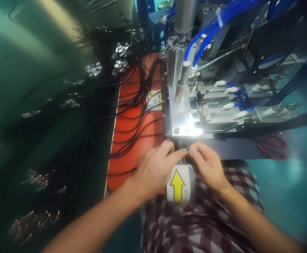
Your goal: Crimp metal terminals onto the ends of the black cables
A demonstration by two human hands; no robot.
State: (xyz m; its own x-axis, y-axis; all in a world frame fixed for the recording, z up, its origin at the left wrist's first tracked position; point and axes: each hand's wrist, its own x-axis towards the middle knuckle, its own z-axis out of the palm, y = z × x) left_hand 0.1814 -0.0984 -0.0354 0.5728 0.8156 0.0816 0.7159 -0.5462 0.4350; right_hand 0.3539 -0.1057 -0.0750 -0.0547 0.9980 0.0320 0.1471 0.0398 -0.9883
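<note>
My left hand (160, 163) is closed, thumb and forefinger pinching the end of a black cable (124, 173) that runs in from the left. Fine wire cores (186, 151), some reddish, show between the two hands' fingertips. My right hand (206, 162) pinches at these same cores from the other side. Both hands sit just in front of the machine's bright metal plate (186, 128), above a white guard (179, 182) with a yellow arrow. The fingers partly cover the cable end.
An orange-red board (137, 126) on the left carries several black cables leading to the machine's edge. Bundled cables (97, 63) with silvery ends hang farther left, and others with bare copper ends (34, 221) lie lower. Cylinders and blue air hoses (208, 31) rise at the back right.
</note>
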